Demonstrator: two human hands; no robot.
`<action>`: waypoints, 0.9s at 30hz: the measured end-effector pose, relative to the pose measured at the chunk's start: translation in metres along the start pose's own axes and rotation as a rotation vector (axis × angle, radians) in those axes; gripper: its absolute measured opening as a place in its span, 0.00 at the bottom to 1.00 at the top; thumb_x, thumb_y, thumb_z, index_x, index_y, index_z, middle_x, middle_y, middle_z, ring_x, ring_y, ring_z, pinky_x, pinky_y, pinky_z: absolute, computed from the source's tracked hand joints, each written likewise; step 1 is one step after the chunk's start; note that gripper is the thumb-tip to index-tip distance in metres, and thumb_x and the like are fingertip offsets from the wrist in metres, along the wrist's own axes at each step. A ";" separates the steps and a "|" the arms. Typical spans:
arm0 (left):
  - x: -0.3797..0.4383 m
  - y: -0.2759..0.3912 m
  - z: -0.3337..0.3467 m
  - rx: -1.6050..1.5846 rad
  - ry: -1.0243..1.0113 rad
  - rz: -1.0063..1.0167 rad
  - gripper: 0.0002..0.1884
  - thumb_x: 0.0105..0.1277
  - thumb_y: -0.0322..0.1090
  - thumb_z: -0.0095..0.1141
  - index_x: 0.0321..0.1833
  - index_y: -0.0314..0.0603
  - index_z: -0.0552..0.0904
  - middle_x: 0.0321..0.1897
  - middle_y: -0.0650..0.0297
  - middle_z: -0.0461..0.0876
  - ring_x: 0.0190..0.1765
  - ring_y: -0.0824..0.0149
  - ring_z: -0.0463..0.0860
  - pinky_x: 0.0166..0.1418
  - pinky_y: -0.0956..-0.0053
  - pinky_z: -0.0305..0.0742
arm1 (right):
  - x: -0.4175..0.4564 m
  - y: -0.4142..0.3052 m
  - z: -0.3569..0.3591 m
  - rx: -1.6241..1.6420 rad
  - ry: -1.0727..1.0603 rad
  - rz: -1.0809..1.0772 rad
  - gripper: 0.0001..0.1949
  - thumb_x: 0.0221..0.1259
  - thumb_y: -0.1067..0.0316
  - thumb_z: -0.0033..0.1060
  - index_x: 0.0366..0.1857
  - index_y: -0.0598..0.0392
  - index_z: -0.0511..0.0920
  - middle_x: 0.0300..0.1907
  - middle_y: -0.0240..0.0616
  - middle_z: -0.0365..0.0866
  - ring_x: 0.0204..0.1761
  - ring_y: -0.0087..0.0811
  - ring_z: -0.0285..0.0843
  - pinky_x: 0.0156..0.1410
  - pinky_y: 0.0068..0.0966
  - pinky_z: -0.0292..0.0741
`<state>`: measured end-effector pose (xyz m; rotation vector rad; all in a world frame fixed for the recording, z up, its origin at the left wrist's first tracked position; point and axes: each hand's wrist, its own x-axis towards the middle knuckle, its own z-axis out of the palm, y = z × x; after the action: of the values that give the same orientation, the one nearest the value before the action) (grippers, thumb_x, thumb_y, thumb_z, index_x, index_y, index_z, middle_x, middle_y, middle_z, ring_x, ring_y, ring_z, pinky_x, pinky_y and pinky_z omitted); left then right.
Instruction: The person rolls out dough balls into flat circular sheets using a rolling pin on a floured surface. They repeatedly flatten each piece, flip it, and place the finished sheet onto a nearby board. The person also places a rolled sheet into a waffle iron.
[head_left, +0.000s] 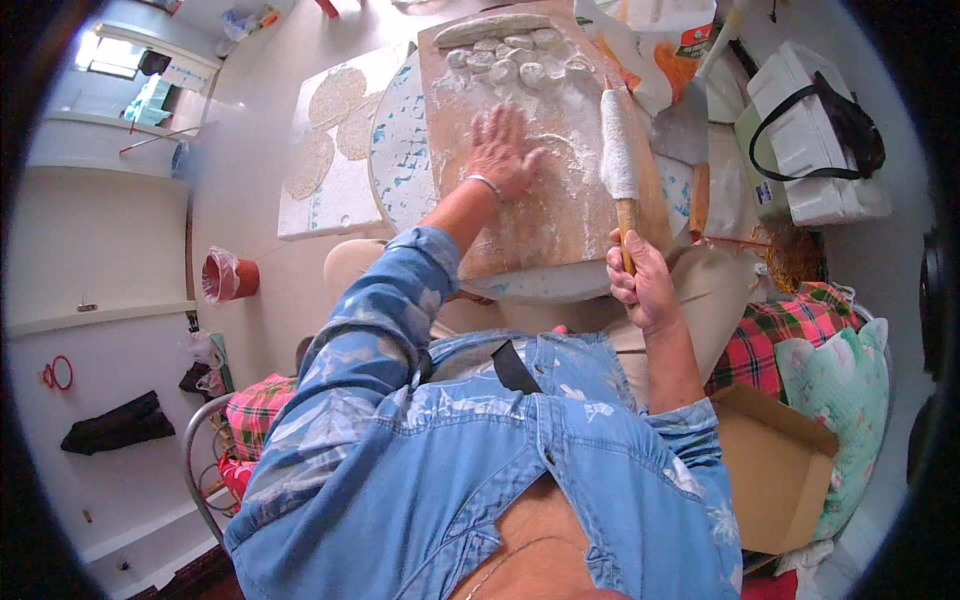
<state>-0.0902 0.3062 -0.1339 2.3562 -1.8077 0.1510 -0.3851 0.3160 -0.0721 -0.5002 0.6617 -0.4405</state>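
My left hand, a bracelet at its wrist, is spread palm down over the floured wooden board, its fingers apart. Whether something thin lies under the palm I cannot tell. In my right hand is the wooden handle of a rolling pin with a flour-white roller, which reaches over the board's right side. Several small floured dough pieces lie near the board's far edge, beside a long dough roll. Flat dough rounds rest on a white foam sheet to the left.
A cleaver with a wooden handle lies right of the board, by an open flour bag. Under the board is a round, blue-flecked tabletop. White foam boxes stand at right; a red bin stands at left.
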 end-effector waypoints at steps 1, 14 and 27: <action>-0.001 -0.001 0.002 -0.044 -0.041 -0.013 0.39 0.71 0.61 0.34 0.77 0.43 0.52 0.79 0.56 0.46 0.80 0.58 0.41 0.79 0.52 0.29 | 0.001 0.000 0.000 -0.024 0.011 -0.006 0.17 0.73 0.50 0.49 0.50 0.54 0.69 0.29 0.28 0.70 0.19 0.12 0.57 0.17 0.10 0.54; -0.096 0.045 -0.038 -0.770 -0.120 -0.004 0.30 0.69 0.50 0.49 0.69 0.40 0.66 0.71 0.48 0.61 0.75 0.51 0.57 0.76 0.53 0.49 | 0.003 0.008 0.048 -0.400 -0.005 0.036 0.20 0.71 0.44 0.48 0.51 0.51 0.71 0.25 0.24 0.67 0.18 0.11 0.56 0.18 0.10 0.54; -0.077 -0.001 -0.023 -1.885 0.001 -0.802 0.12 0.73 0.37 0.52 0.49 0.35 0.79 0.38 0.64 0.83 0.39 0.70 0.83 0.42 0.75 0.80 | 0.022 0.045 0.027 -1.235 0.289 -0.494 0.16 0.70 0.59 0.53 0.50 0.60 0.69 0.37 0.43 0.80 0.33 0.35 0.78 0.40 0.30 0.75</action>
<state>-0.1092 0.3841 -0.1258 1.2272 -0.2029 -1.0718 -0.3413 0.3478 -0.0891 -1.8196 1.0637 -0.5375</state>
